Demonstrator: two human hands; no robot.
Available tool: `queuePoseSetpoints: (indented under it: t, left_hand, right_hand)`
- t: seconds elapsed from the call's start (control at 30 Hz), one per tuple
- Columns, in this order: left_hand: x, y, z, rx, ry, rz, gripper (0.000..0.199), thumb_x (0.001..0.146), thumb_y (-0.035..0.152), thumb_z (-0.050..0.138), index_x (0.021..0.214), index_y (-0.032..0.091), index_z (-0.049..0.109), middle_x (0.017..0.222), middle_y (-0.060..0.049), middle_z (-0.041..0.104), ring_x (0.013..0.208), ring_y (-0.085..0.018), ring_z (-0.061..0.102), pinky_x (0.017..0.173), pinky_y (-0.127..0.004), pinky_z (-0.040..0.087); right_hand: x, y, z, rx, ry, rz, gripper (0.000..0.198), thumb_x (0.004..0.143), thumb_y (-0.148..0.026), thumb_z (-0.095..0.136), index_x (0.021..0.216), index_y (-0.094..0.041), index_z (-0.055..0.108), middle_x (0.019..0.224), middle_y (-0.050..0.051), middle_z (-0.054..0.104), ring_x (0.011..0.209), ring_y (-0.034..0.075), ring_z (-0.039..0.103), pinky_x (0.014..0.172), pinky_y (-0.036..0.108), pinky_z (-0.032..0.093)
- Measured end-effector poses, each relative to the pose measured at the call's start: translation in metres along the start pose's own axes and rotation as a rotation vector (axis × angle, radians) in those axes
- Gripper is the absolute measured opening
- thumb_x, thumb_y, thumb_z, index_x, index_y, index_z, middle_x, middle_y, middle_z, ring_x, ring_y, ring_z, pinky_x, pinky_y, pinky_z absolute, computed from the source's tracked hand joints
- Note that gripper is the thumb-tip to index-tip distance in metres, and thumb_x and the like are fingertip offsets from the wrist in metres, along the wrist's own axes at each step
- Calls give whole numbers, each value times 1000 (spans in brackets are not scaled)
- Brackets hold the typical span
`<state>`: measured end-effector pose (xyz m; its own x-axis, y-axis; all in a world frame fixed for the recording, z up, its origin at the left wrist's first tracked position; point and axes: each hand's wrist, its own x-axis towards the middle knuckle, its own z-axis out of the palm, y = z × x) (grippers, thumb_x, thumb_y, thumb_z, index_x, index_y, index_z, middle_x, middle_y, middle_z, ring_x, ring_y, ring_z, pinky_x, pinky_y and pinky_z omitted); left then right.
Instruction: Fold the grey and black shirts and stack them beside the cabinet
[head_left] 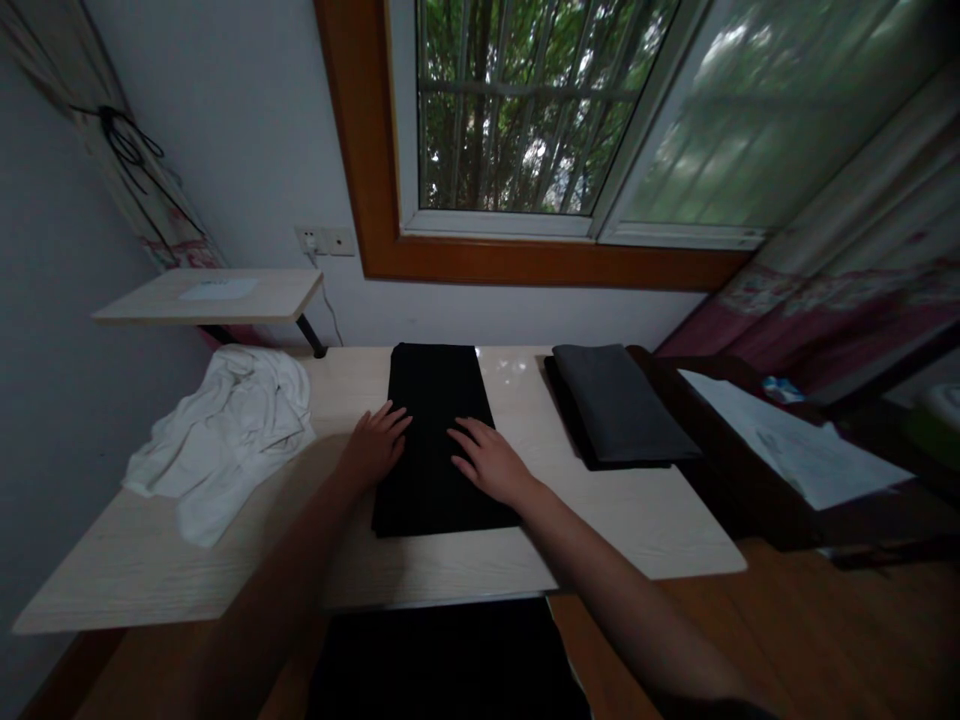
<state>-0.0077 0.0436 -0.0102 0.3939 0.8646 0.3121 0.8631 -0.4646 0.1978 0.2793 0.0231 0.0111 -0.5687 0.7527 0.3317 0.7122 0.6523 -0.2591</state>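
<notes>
A black cloth [439, 470], folded into a long rectangle, lies flat on the pale wooden table in front of me. My left hand [377, 443] rests on its left edge, fingers stretched out and a little apart. Across from it, my right hand [491, 458] lies on the cloth's right edge with its fingers spread towards the middle. Neither hand grips anything. What kind of garment or cloth it is cannot be made out in its folded form.
A crumpled white cloth [232, 430] is on the table [600, 540] at left, beneath a small raised shelf [262, 300]. Folded dark grey and black cloths [622, 405] are stacked at right. Beyond them, a dark brown surface [757, 470] bears a white sheet [795, 440].
</notes>
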Motion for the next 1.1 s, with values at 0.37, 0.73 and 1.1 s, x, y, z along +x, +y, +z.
queuePoseSetpoints:
  t: [0.37, 0.73, 1.1]
  left_hand:
    - [-45, -4, -14, -98, -124, 181, 54, 99, 41, 55, 152, 37, 45, 163, -7, 39, 154, -31, 27, 123, -63, 17]
    - [-82, 6, -51, -204, -290, 382, 65, 85, 52, 72, 147, 43, 51, 161, -6, 43, 152, -33, 31, 123, -65, 13]
    - [-84, 0, -58, -636, -233, 157, 26, 98, 37, 55, 99, 26, 79, 103, -10, 77, 105, -23, 70, 95, -40, 55]
  right_hand:
    - [-27, 5, -1, -123, -77, 1, 53, 103, -40, 50, 154, -23, 45, 164, 10, 36, 153, 28, 30, 123, 54, 30]
    - [-35, 5, -3, -116, -75, 13, 58, 100, -42, 56, 154, -25, 44, 166, 10, 32, 154, 30, 27, 123, 54, 29]
    - [-45, -4, -8, -111, -84, 10, 59, 99, -43, 57, 154, -26, 45, 165, 11, 32, 153, 32, 29, 122, 58, 27]
